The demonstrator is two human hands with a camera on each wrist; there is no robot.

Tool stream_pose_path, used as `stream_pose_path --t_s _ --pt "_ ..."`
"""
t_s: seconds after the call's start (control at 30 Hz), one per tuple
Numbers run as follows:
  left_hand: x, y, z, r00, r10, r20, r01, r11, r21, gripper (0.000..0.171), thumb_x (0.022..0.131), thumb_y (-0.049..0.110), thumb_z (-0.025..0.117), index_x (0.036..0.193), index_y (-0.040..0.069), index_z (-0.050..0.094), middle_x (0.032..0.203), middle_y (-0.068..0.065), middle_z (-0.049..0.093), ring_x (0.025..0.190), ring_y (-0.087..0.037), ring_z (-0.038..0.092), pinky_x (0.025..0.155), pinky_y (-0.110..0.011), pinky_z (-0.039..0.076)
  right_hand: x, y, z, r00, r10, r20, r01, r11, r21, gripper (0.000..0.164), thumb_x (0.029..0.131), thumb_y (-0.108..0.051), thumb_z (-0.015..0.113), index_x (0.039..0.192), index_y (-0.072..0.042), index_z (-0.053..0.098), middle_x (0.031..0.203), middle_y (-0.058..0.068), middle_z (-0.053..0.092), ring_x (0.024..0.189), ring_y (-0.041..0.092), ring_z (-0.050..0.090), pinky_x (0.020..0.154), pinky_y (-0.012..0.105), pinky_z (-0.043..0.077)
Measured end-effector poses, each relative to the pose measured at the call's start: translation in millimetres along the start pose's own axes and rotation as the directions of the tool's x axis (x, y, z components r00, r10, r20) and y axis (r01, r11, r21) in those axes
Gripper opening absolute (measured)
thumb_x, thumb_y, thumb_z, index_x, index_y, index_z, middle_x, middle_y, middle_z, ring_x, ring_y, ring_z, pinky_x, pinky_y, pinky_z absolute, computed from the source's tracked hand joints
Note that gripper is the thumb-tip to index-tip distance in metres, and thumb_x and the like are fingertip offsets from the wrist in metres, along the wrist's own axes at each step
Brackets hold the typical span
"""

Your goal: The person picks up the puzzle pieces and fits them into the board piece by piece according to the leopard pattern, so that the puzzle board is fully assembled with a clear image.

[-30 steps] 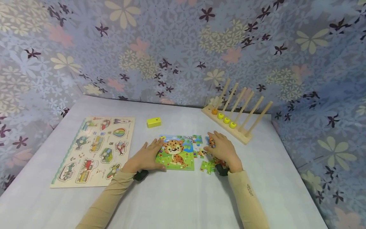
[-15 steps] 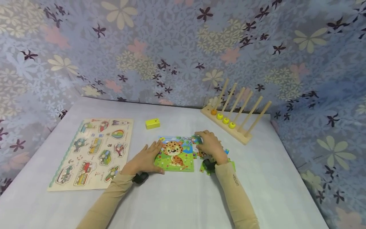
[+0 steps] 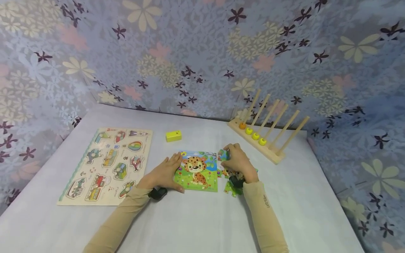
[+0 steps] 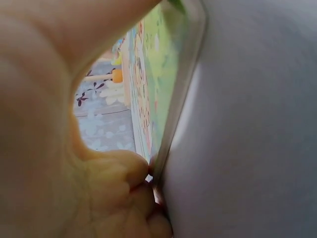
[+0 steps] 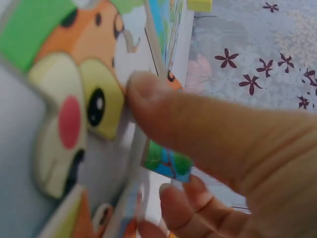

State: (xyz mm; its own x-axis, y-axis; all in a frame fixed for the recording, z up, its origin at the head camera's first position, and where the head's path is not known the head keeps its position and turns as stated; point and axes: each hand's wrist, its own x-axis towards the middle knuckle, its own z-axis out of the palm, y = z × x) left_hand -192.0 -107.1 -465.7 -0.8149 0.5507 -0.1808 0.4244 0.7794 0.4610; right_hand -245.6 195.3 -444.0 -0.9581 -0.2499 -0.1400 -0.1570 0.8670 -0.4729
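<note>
A square leopard-cub picture board lies flat mid-table. My left hand rests at its left side, fingers extended and thumb spread toward the lower corner; the left wrist view shows fingers against the board's edge. Beyond the board's right edge, my right hand pinches a blue-and-green jigsaw piece between thumb and fingers. That tree-patterned piece shows below the thumb in the right wrist view. Loose jigsaw pieces lie under and around the right hand, partly hidden by it; one piece bears a leopard's eye and cheek.
On the left lies a wooden peg puzzle board with vehicle pictures. A small yellow block sits behind the leopard board. At back right stands a wooden rack of upright pegs with orange and yellow beads. Flowered cloth hangs behind.
My right hand has moved left from the outer loose pieces to the tree-patterned piece, where its fingers have closed in. My left hand stays at the board's left edge. The head view has shifted slightly.
</note>
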Motion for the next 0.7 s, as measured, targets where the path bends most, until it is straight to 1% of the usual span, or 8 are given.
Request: stream_pose_path --t_s 0.07,0.13,0.2,0.3,0.33,0.43,0.53,0.7 --pt "2.3 0.0 -2.2 1.000 0.002 -0.004 -0.002 1.000 0.008 0.125 0.068 0.053 0.081 0.152 -0.007 0.011 0.161 -0.024 0.005 0.151 -0.038 0.006 0.123 -0.054 0.009 0.2 2.2 -1.3 0.999 -0.025 -0.043 0.027 0.998 0.051 0.046 0.088 -0.019 0.072 0.127 -0.004 0.055 0.127 0.023 0.050 0.092 0.033 0.059 0.078 0.045 0.052" --pt "4.0 0.2 -3.8 1.000 0.009 -0.009 -0.009 1.000 0.009 0.125 0.068 0.053 0.082 0.152 -0.008 0.012 0.161 -0.025 0.006 0.150 -0.039 0.007 0.123 -0.055 0.009 0.7 5.5 -2.5 0.994 -0.042 -0.099 0.050 0.995 0.083 0.035 0.090 -0.016 0.070 0.121 -0.005 0.060 0.119 0.020 0.058 0.091 0.029 0.062 0.076 0.040 0.054" --pt "5.6 0.9 -4.4 1.000 0.010 -0.004 -0.010 1.000 0.014 0.125 0.068 0.053 0.081 0.152 -0.008 0.012 0.161 -0.025 0.006 0.150 -0.039 0.007 0.123 -0.055 0.009 1.1 9.1 -3.4 0.990 -0.045 -0.135 0.064 0.988 0.141 0.024 0.093 -0.014 0.065 0.115 -0.006 0.064 0.108 0.017 0.066 0.083 0.026 0.066 0.070 0.036 0.055" --pt "7.1 2.1 -4.6 1.000 0.012 -0.002 -0.012 1.000 0.014 0.125 0.068 0.053 0.082 0.151 -0.008 0.012 0.161 -0.026 0.006 0.150 -0.040 0.008 0.122 -0.055 0.010 1.2 11.9 -3.8 0.990 -0.022 -0.139 0.057 0.964 0.260 0.019 0.096 -0.016 0.061 0.113 -0.009 0.067 0.091 0.014 0.070 0.065 0.021 0.062 0.054 0.031 0.049" --pt "7.3 2.7 -4.7 1.000 0.007 0.003 -0.007 1.000 0.017 0.125 0.068 0.054 0.081 0.152 -0.007 0.012 0.161 -0.025 0.006 0.150 -0.039 0.007 0.123 -0.054 0.009 1.4 11.0 -3.5 0.992 -0.020 -0.127 0.059 0.948 0.312 0.020 0.096 -0.016 0.060 0.113 -0.010 0.067 0.087 0.013 0.069 0.060 0.020 0.059 0.051 0.029 0.047" --pt "6.4 3.8 -5.0 1.000 -0.002 0.002 0.002 1.000 0.016 0.125 0.068 0.054 0.082 0.152 -0.006 0.012 0.161 -0.023 0.005 0.151 -0.037 0.006 0.123 -0.053 0.009 2.4 3.0 0.1 0.996 -0.036 -0.078 0.064 0.912 0.404 0.022 0.097 -0.018 0.058 0.116 -0.010 0.067 0.079 0.012 0.066 0.055 0.019 0.053 0.046 0.027 0.040" --pt "5.6 3.6 -3.6 1.000 0.000 -0.004 0.000 1.000 0.015 0.125 0.068 0.055 0.081 0.152 -0.006 0.012 0.162 -0.022 0.005 0.151 -0.036 0.005 0.123 -0.053 0.008 5.0 -7.2 9.6 0.998 -0.051 -0.038 0.062 0.904 0.423 0.023 0.098 -0.018 0.058 0.116 -0.009 0.067 0.079 0.011 0.065 0.061 0.017 0.055 0.051 0.026 0.042" --pt "6.0 4.6 0.3 1.000 0.020 -0.005 -0.020 1.000 0.018 0.124 0.068 0.056 0.080 0.152 -0.007 0.012 0.161 -0.023 0.006 0.151 -0.038 0.006 0.123 -0.055 0.009 6.3 -16.1 24.0 0.999 0.011 -0.033 0.002 0.931 0.366 0.021 0.097 -0.021 0.060 0.112 -0.010 0.070 0.093 0.011 0.069 0.068 0.017 0.057 0.061 0.029 0.048"
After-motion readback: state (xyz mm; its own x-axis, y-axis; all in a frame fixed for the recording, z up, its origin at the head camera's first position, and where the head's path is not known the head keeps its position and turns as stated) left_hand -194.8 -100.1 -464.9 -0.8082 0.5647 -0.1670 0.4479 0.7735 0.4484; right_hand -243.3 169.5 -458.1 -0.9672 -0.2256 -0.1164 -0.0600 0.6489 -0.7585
